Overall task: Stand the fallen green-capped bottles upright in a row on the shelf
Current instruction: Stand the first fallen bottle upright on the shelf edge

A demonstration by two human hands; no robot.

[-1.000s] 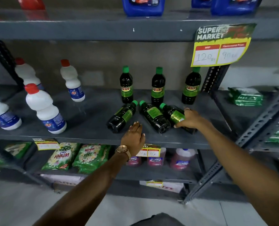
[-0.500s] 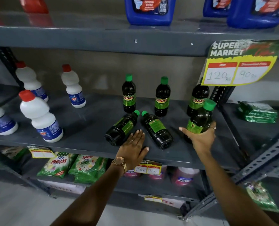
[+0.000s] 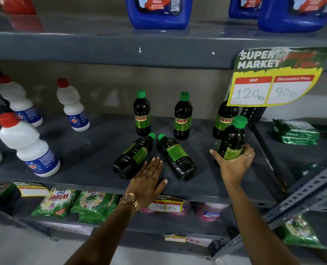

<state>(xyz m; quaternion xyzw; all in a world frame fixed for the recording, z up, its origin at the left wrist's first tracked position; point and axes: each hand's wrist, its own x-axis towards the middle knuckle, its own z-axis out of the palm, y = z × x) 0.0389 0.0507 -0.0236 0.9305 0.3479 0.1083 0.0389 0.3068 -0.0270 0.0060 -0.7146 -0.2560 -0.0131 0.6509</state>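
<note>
The grey shelf [image 3: 86, 159] carries white red-capped bottles [image 3: 29, 146] at left and three upright green-capped bottles [image 3: 142, 115] at the back. Two fallen bottles [image 3: 133, 155] lie near the front edge, caps nearly meeting. The right hand [image 3: 233, 165] grips a fourth bottle [image 3: 232, 138] upright, near the price sign [image 3: 273, 79]. The left hand [image 3: 147, 180] lies flat, fingers spread, between the fallen pair.

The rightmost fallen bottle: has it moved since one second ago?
Yes. It lay beside the other fallen bottles; now the right hand holds the bottle upright, in front of the rightmost standing bottle.
</note>
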